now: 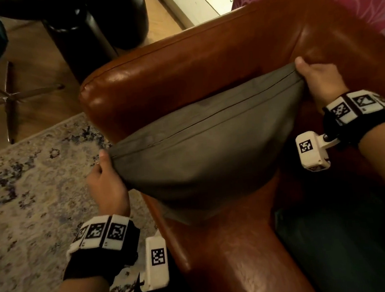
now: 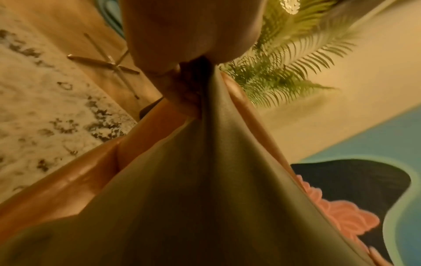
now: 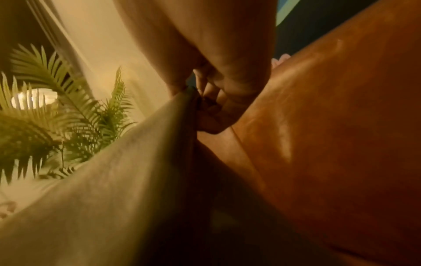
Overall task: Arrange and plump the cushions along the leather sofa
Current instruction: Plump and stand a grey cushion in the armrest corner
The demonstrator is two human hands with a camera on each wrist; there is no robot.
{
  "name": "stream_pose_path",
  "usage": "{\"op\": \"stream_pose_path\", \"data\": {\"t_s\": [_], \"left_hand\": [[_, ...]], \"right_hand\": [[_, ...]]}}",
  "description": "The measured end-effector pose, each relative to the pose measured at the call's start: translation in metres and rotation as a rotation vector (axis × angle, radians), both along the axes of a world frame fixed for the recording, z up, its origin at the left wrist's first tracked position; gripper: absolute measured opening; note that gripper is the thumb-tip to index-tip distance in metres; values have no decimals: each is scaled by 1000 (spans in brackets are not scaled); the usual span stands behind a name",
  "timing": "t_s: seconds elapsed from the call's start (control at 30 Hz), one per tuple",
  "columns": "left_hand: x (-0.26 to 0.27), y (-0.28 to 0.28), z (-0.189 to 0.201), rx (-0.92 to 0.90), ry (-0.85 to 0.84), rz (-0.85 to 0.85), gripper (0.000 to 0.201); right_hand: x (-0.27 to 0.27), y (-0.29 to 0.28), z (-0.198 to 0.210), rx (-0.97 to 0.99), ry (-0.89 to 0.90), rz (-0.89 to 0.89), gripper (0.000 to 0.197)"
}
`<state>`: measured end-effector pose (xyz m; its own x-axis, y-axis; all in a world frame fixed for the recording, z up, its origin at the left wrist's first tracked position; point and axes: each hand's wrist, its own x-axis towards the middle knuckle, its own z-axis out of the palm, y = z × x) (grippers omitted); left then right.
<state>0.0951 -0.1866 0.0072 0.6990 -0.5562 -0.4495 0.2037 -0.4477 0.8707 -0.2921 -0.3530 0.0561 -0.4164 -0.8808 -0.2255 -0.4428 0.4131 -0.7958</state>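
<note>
Grey cushion [image 1: 201,149] sits in the corner of the brown leather sofa [image 1: 202,57], against armrest and back. Seam runs along its top edge. Left hand [image 1: 107,184] pinches the near top corner; right hand [image 1: 319,79] pinches the far top corner. Wristbands [image 1: 101,234] carry square coded markers, no readable text. Patterned rug [image 1: 26,185] beside sofa.

Patterned rug [image 1: 26,185] on wooden floor [image 1: 38,73]

left hand [image 1: 107,184]: fingers curled, thumb up top, pinching
right hand [image 1: 319,78]: same pinch, probably tight, blurry
forearms: both stretched forward, spread apart
</note>
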Motion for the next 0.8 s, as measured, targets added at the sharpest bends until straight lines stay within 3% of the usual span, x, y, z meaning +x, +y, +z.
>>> {"op": "stream_pose_path", "data": {"t_s": [0.1, 0.2, 0.23, 0.3, 0.37, 0.5, 0.57, 0.67, 0.73, 0.8], "left_hand": [[-5, 8, -17, 70, 95, -10, 40], [-17, 15, -26, 152, 122, 8, 66], [-18, 15, -27, 154, 117, 34, 72], [-17, 10, -25, 130, 108, 27, 60], [-15, 9, -25, 97, 73, 4, 56], [-9, 14, -62, 184, 18, -62, 87], [-11, 11, -44, 170, 68, -71, 99], [-17, 9, -6, 155, 161, -62, 85], [-15, 11, -8, 137, 139, -82, 98], [-6, 15, -42, 153, 73, -100, 119]], "right_hand": [[-2, 6, -15, 21, -5, -39, 72], [1, 12, -25, 94, 104, -37, 69], [3, 11, -21, 91, 91, -42, 77], [3, 5, -11, 61, 54, -50, 97], [2, 1, -6, 42, 33, -30, 89], [-4, 7, -20, 113, 149, 2, 50], [-3, 7, -19, 146, 157, -21, 52], [-4, 6, -5, 216, -9, -91, 75], [-8, 6, 0, 218, -50, -103, 79], [-10, 9, -2, 232, 32, -68, 66]]}}
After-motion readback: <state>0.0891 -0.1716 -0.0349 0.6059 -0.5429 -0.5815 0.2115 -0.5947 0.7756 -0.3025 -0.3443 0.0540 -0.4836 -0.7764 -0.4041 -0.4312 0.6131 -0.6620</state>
